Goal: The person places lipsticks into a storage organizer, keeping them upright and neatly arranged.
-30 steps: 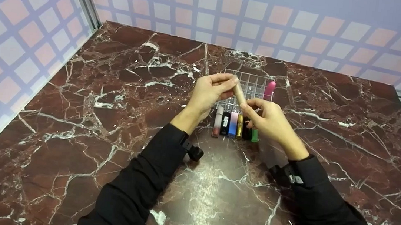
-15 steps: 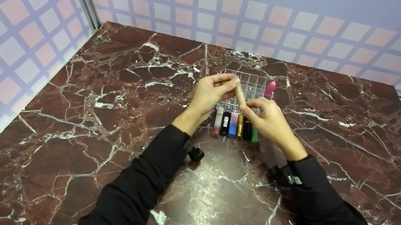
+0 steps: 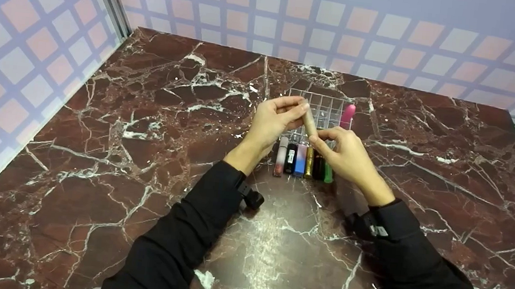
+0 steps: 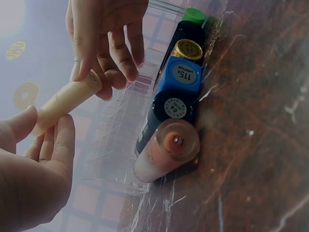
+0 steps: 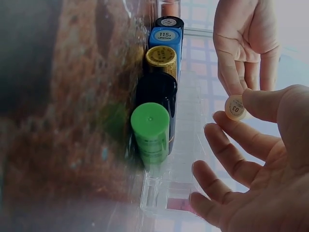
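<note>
A cream-coloured lipstick tube (image 3: 309, 122) is held tilted above the clear divided organizer (image 3: 331, 105). My left hand (image 3: 272, 119) pinches its upper end between thumb and fingers. At the lower end, my right hand (image 3: 345, 153) pinches it between thumb and forefinger, the other fingers loosely bent. In the right wrist view, a round label reading 03 shows on the end of the lipstick tube (image 5: 235, 107). In the left wrist view the tube (image 4: 67, 102) spans both hands. A pink tube (image 3: 348, 114) stands in the organizer's right side.
Several lip products stand in a row before the organizer: a clear-and-red tube (image 3: 280, 156), a black one (image 3: 290, 158), a blue-and-pink lipstick (image 3: 300, 161), a gold one (image 3: 309, 163), another black one (image 3: 318, 167) and a green one (image 3: 328, 173). A patterned wall (image 3: 299, 19) rises behind the marble-look table (image 3: 182, 132).
Both hands stay nearly still on the cream lipstick tube. The right fingers have shifted slightly, and more of the right-hand black and green tubes shows than a second ago.
</note>
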Demonstrator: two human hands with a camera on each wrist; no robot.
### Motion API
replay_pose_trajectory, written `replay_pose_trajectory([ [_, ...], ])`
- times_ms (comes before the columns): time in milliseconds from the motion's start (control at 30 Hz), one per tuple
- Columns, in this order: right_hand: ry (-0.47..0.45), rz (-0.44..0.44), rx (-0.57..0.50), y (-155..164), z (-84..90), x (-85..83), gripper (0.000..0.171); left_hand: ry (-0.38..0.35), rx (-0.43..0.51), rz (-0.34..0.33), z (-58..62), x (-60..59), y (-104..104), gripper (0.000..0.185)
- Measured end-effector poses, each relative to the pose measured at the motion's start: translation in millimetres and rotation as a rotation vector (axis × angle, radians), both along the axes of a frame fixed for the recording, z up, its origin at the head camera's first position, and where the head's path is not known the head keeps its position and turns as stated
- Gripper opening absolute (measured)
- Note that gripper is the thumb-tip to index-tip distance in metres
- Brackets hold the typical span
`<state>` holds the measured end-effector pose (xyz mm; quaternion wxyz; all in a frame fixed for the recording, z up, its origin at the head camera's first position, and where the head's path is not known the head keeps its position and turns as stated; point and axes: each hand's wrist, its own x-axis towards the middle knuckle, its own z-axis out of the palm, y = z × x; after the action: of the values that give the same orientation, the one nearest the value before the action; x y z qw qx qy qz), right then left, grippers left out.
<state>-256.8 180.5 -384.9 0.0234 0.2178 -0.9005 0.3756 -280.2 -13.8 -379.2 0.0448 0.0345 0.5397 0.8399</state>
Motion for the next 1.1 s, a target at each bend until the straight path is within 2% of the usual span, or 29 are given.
replay_pose_trajectory([
  [367,0.016,0.016,0.019,-1.4,0.2,-1.7,0.027,-0.012,-0.040,0.012,2.9,-2.8,-0.4,0.036],
  [500,0.025,0.005,0.013,-1.4,0.1,-1.1,0.026,-0.016,-0.053,0.031,9.9,-5.3,-1.6,0.033],
  [667,0.048,-0.015,0.046,0.6,0.0,-0.5,0.026,0.012,-0.063,0.046,22.1,-8.2,-2.8,0.032],
  [833,0.083,-0.068,0.127,3.1,2.5,1.5,0.022,0.106,-0.143,0.076,32.6,-12.0,-4.4,0.033],
  [967,0.126,-0.112,0.190,3.6,4.4,3.8,0.020,0.211,-0.285,0.121,37.1,-14.2,-6.0,0.033],
  [1100,0.166,-0.143,0.248,5.2,4.8,6.0,0.030,0.305,-0.443,0.153,38.9,-14.9,-6.4,0.035],
])
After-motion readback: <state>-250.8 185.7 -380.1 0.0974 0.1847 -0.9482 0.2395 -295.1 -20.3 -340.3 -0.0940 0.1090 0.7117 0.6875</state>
